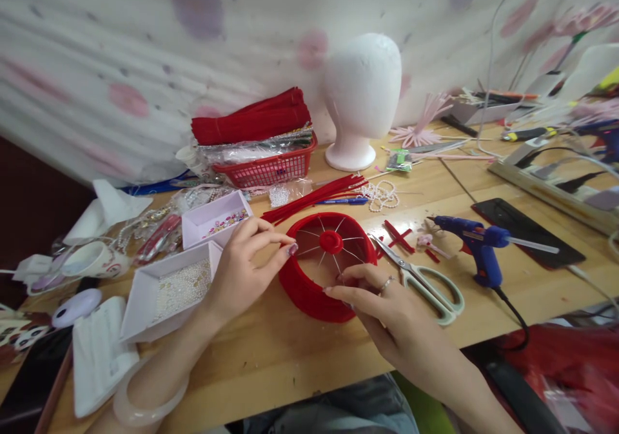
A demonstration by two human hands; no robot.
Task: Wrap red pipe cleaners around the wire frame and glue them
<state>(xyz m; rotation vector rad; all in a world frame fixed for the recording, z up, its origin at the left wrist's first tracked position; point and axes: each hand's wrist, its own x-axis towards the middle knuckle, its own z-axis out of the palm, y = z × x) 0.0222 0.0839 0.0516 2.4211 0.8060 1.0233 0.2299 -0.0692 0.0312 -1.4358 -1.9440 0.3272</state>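
On the table in front of me is a red, fabric-covered ring frame (314,305), with thin pale wires running inward to a small red round hub (331,242). My right hand (387,302) is closed on the ring's front rim, fingers over the edge. At the left rim, my left hand (251,256) brings thumb and index finger nearly together in a pinch; what is between them, if anything, is too small to see. Just right of the ring lie scissors (430,286) with pale green handles and short red strips (399,235). A bundle of long red strips (316,198) lies behind it.
White boxes of beads (169,292) and gems (217,218) stand at left. A blue glue gun (476,240), a phone (527,231) and a power strip (561,189) occupy the right. Behind are a white foam head (365,92) and a red basket (271,166).
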